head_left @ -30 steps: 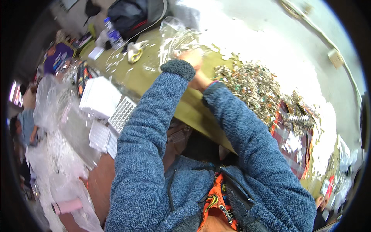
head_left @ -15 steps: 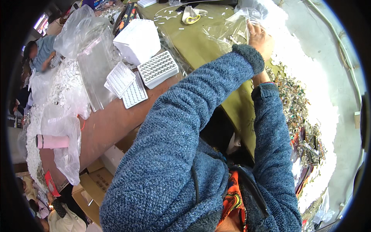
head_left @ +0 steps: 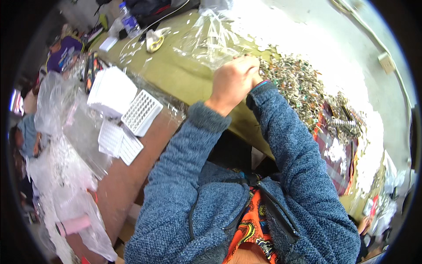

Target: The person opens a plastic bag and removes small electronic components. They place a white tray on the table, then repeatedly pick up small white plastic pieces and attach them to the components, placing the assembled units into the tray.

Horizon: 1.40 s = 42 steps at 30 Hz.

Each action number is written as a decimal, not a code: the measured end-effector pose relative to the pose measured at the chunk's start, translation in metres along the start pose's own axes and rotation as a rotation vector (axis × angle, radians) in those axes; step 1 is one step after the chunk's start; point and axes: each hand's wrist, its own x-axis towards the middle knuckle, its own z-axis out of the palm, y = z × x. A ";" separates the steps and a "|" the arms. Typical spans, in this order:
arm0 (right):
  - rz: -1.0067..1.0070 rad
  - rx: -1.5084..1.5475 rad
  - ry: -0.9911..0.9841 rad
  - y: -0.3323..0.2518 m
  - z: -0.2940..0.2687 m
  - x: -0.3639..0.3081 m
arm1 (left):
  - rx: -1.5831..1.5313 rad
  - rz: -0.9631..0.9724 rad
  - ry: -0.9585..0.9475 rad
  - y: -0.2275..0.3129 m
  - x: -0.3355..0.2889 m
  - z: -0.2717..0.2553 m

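Two hands: left hand (head_left: 233, 82) against right hand (head_left: 256, 78), just left of pile (head_left: 293, 83); fingertips hidden, can't tell grip.
Bag (head_left: 212, 45): left of pile; likely light, soft, slippery; grab by edge.

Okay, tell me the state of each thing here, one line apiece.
Left hand, curled, fingertips hard to see
Right hand, mostly hidden by the left
Clear plastic bag, crumpled
Bottle, blue cap on
Dimpled white trays, stacked
Small parts, loosely heaped
Jacket, front open
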 end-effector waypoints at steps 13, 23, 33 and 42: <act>-0.240 0.243 -0.307 0.000 -0.031 -0.084 | 0.023 -0.295 -0.048 0.023 -0.119 -0.070; -0.091 -0.275 -0.696 -0.010 -0.074 -0.174 | 0.742 -0.455 0.336 0.017 -0.195 -0.242; -0.013 -0.487 -0.811 0.012 -0.089 -0.187 | 1.190 -0.641 0.163 -0.048 -0.222 -0.312; 0.004 -0.551 -0.790 0.023 -0.099 -0.181 | 1.215 -0.557 0.322 -0.039 -0.212 -0.345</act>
